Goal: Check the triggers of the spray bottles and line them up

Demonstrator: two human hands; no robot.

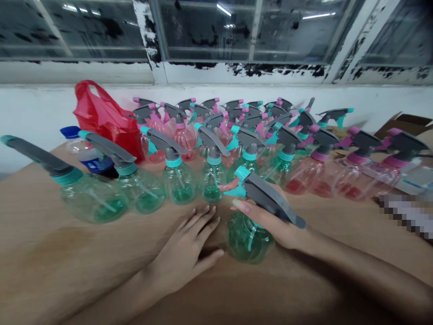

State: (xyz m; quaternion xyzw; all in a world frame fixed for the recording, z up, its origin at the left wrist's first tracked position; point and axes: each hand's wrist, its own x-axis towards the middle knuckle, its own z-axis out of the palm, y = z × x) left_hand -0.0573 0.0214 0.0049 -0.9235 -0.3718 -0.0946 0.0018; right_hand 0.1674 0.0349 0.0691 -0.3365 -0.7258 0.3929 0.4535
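Observation:
My right hand [274, 221] is wrapped round the neck of a green spray bottle [248, 241] with a grey and teal trigger head. Its index finger reaches toward the teal trigger, and the nozzle points left. The bottle stands upright or nearly so, at or just above the table. Flat on the wooden table [111, 271], my left hand [186, 248] has its fingers stretched out and holds nothing. Just beyond it stands a row of green spray bottles, the nearest one [212, 183] close to its fingertips.
Pink spray bottles [301, 174] continue the row to the right, with several more behind. A red plastic bag [108, 117] and a blue-labelled drink bottle [96, 160] are at the back left. An open cardboard box [402, 124] sits at the far right, before the white wall and windows.

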